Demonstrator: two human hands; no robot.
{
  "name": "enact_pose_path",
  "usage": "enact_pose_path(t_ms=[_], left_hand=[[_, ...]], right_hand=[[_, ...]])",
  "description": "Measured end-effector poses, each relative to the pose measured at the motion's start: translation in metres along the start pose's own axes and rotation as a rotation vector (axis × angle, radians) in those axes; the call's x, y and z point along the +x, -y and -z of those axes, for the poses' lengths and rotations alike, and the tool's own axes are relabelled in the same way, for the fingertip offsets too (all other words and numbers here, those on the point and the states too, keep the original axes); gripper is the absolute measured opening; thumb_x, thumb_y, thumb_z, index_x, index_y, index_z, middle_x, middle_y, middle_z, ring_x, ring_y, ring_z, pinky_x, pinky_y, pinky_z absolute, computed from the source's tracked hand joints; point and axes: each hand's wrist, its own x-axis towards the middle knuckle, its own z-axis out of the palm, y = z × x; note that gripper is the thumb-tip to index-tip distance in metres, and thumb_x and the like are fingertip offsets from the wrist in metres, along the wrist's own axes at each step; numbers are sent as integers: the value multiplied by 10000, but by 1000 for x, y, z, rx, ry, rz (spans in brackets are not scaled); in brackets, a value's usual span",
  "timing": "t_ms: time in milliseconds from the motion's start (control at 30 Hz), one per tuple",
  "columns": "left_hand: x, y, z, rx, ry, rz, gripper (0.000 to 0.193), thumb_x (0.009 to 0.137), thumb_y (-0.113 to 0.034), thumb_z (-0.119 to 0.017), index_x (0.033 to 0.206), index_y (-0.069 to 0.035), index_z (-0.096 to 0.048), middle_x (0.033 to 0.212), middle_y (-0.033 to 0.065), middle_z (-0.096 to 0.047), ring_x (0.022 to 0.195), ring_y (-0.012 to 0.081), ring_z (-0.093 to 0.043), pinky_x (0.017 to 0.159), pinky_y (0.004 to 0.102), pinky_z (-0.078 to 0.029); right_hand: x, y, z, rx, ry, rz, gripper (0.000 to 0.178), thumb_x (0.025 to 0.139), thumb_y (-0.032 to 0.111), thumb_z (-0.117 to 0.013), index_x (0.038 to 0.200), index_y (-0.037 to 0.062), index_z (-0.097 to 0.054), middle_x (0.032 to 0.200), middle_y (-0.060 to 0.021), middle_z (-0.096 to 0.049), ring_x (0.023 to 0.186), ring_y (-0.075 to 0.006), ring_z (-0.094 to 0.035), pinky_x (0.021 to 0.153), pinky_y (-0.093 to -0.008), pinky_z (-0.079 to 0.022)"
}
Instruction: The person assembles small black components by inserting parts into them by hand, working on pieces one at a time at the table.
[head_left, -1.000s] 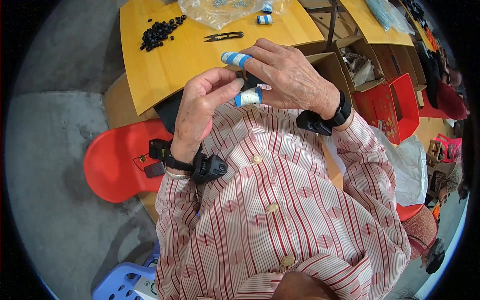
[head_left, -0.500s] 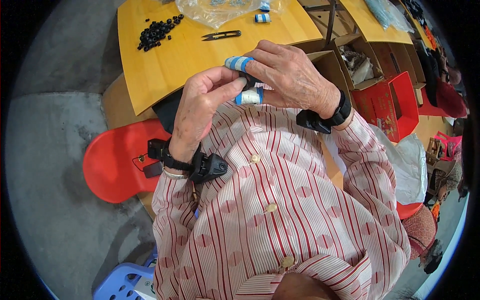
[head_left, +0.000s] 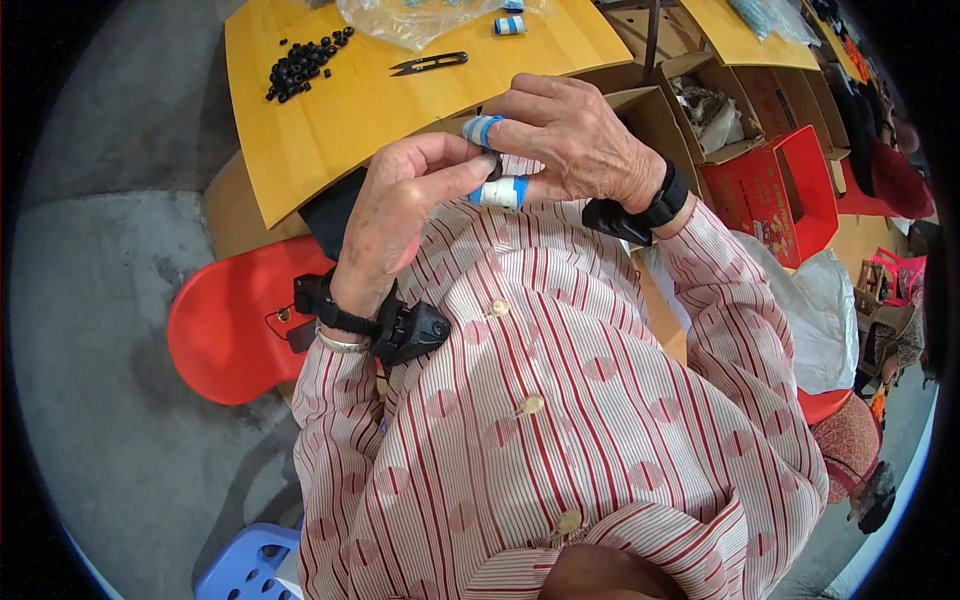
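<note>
My left hand (head_left: 390,205) and my right hand (head_left: 575,140) meet at the table's front edge, above my lap. Between their fingertips is a small black piece (head_left: 494,166), mostly covered, so its kind does not show. My left thumb and forefinger pinch it. My right forefinger and thumb, each wrapped in blue-and-white tape (head_left: 499,191), close on it from the other side. On the table ahead lie black thread snips (head_left: 430,64) and a loose pile of black beads (head_left: 299,70).
The yellow table (head_left: 350,130) also bears a clear plastic bag (head_left: 400,22) and a small blue-and-white tape roll (head_left: 509,25). Cardboard boxes (head_left: 705,100) and a red box (head_left: 770,205) stand at the right. A red stool (head_left: 225,325) is at the left.
Less of the black piece shows between my fingers, and my right forefinger has shifted slightly right. My view has shifted a little, so the table sits slightly further left and higher.
</note>
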Motion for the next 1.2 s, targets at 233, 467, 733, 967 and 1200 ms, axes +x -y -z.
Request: enact_pose_path(t_ms=[233,467,733,967,1200], left_hand=[[2,11,3,-129,50,48,208,830,-139,-647,959,24,-647,879,46,-643,814,102,-569,779,240,-415],[-1,19,1,-189,-7,97,248,874,-191,-625,1017,10,-650,922,19,-641,798,69,-513,738,216,-379],[-1,23,3,-249,40,137,299,912,-246,-591,1063,6,-647,944,6,-632,796,61,-484,722,199,-353],[-2,10,-1,-82,38,24,274,891,-193,-626,1042,36,-641,947,26,-636,846,71,-544,771,221,-416],[3,9,-14,56,-121,21,265,853,-220,-626,924,35,-628,840,-9,-581,805,69,-501,732,221,-389]], right_hand=[[-9,1,-10,50,-92,-13,358,660,373,-737,848,118,-571,758,-16,-539,692,-200,-572,563,-332,-491],[-23,-2,-14,35,-95,-52,371,668,397,-744,841,116,-575,757,-28,-568,699,-206,-601,559,-327,-497],[-32,-6,-26,100,-180,-81,393,657,364,-765,914,97,-633,890,-56,-641,718,-205,-643,560,-301,-520],[-26,-15,-24,137,-203,-26,414,649,317,-778,973,86,-663,931,-72,-664,711,-202,-653,553,-291,-529],[-26,-9,-4,118,-103,-53,363,708,333,-737,942,75,-638,986,-102,-640,726,-241,-650,559,-326,-524]])
